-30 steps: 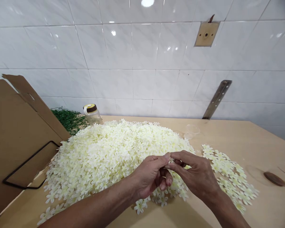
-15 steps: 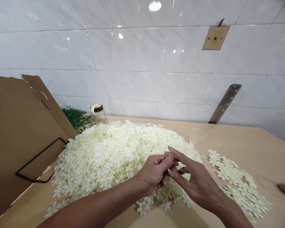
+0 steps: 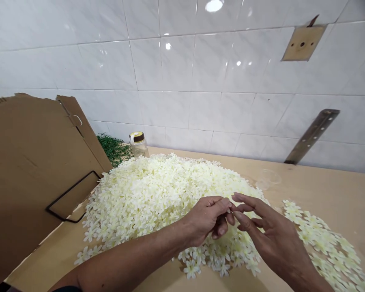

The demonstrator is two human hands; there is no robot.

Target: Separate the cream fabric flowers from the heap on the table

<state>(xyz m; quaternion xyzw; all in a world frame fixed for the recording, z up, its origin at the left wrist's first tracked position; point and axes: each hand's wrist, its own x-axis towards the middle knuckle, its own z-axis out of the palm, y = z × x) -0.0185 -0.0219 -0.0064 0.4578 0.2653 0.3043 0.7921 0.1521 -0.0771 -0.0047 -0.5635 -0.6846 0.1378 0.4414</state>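
Note:
A large mound of cream-white artificial flowers (image 3: 158, 190) covers the middle of the table. Over its front right side, my left hand (image 3: 208, 219) is closed in a pinch; the small thing at its fingertips is mostly hidden and I cannot name it. Close against those fingertips is my right hand (image 3: 272, 233), its thumb and index finger apart and slightly bent. Nothing shows between them. Several loose flowers (image 3: 192, 268) lie just below my hands on the wood-coloured table (image 3: 225, 280). To the right, more flowers (image 3: 328, 239) lie spread out flat.
At the left stands a cardboard box (image 3: 39, 170) with a black wire frame (image 3: 69, 192) against it. A lidded bottle (image 3: 138, 144) and green artificial foliage (image 3: 112, 148) are behind the mound. A clear round piece (image 3: 270, 176) lies near the metal bracket (image 3: 312, 136) on the tiled wall.
The view has turned slightly left, so the scene sits further right. My hands stay together; my right fingertips have shifted a little along my left fingertips.

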